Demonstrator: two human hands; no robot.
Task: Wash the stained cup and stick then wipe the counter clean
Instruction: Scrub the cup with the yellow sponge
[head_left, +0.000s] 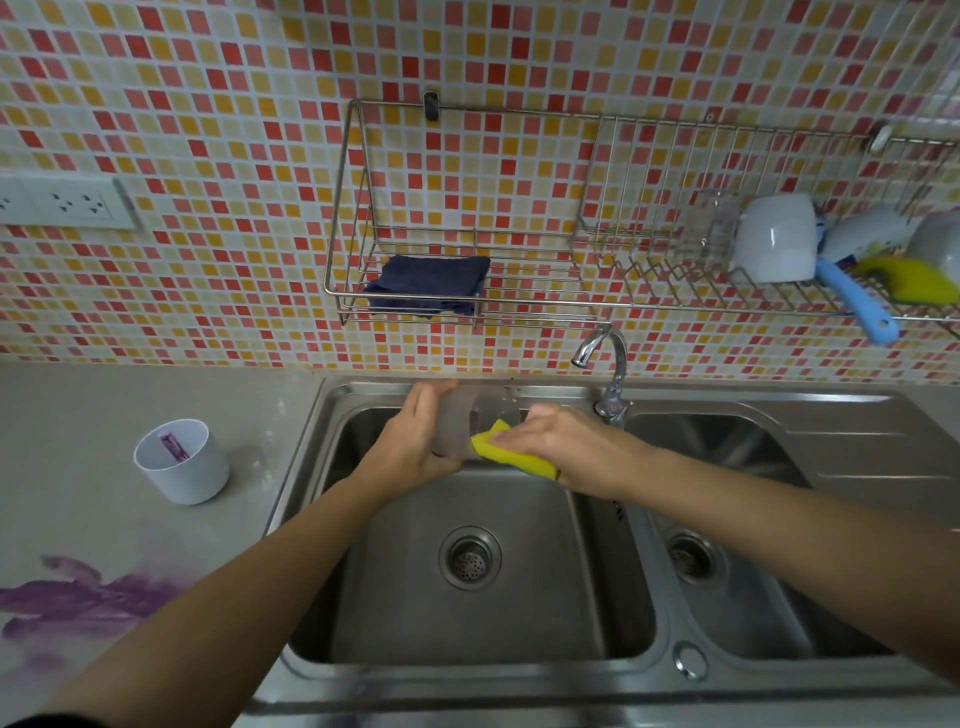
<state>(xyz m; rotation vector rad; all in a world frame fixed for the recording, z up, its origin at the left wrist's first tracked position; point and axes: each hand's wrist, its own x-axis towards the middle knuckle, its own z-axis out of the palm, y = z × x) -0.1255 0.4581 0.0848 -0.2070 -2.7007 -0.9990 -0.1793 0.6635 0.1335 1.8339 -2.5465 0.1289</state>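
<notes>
Over the left sink basin (597, 587), my left hand (415, 441) grips a grey, see-through object (454, 421), too blurred to name. My right hand (561, 441) holds a yellow sponge (514, 457) and presses it against that object's right side. On the counter to the left stands a white cup (182, 462), upright, with a purple streak or stick inside it; I cannot tell which. A smeared purple stain (78, 597) lies on the counter (78, 415) at the lower left.
A faucet (605, 364) rises between the two basins, its spout over the left one. On the wall rack (353, 208) lies a dark blue cloth (431, 283). Farther right the rack holds white cups (776, 239), a blue-handled brush (857, 306) and another yellow sponge (914, 280). A power socket (67, 202) sits at the left.
</notes>
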